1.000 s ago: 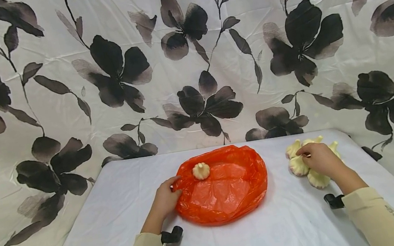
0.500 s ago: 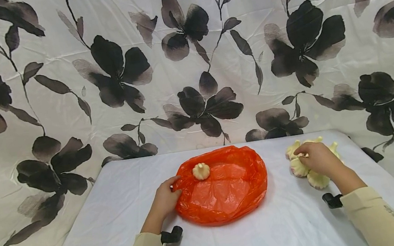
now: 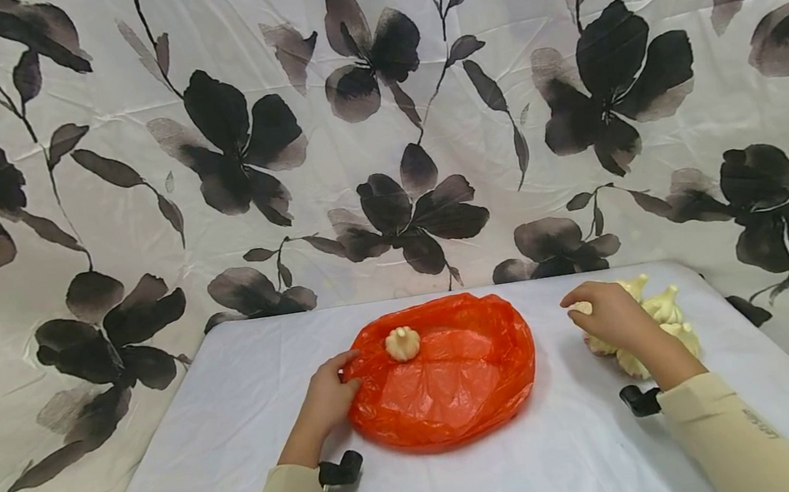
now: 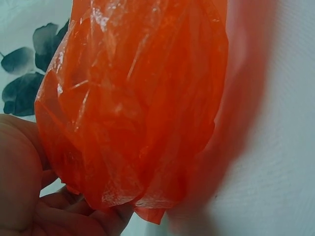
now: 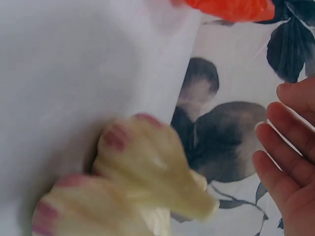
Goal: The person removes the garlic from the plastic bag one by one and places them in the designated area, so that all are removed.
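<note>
A red plastic bag [image 3: 453,393] lies spread wide on the table, one garlic bulb [image 3: 402,344] resting inside near its far left. My left hand [image 3: 327,391] grips the bag's left edge; in the left wrist view its fingers [image 4: 81,219] curl against the crumpled film, partly hidden by it. To the right lies a pile of garlic bulbs [image 3: 668,308], several in number. Over the pile's left side hovers my right hand [image 3: 609,321], fingers spread and bent. The right wrist view shows these fingers [image 5: 280,142] apart from the purple-streaked garlic [image 5: 142,162], holding nothing visible.
Both stand on a white-covered table [image 3: 466,488]. Behind it hangs a floral-patterned cloth [image 3: 322,164]. A black wrist camera [image 3: 341,469] sits on the left wrist, another black wrist camera [image 3: 641,400] on the right.
My right hand has shifted left across the garlic pile, uncovering bulbs on its right side, and its fingers have spread. The left hand and the bag are almost still.
</note>
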{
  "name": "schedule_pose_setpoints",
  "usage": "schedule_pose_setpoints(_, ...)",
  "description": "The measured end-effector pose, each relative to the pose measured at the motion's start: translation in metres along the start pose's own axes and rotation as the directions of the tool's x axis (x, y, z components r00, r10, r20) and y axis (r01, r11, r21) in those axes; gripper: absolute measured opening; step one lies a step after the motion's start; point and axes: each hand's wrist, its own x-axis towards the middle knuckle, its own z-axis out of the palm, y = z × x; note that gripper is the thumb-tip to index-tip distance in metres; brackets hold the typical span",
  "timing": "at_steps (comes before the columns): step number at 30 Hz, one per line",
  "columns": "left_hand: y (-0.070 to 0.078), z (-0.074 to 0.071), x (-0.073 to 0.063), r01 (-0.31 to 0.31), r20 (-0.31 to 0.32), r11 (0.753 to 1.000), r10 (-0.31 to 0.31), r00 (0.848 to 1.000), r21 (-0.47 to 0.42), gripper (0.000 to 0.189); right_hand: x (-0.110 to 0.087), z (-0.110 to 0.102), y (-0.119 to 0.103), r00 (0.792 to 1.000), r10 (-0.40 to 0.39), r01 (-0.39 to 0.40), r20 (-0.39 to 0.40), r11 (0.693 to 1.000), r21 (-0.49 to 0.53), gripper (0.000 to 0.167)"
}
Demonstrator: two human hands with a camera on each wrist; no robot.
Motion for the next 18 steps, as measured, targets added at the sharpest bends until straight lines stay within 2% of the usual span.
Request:
schedule_pose_setpoints(11,0.001,-0.002,-0.001,0.016,0.007,1.000,-0.016,1.000,0.011,0.049,0.014,0.019,-0.029,0.998,-0.001,0.008,-0.062,0.994,0.111,0.018)
schedule_pose_setpoints(18,-0.001,-0.003,0.000,0.030,-0.001,1.000,-0.030,1.000,0.004,0.050,0.022,0.032,-0.047,0.995,-0.037,0.050,-0.097,0.989,0.136,0.017)
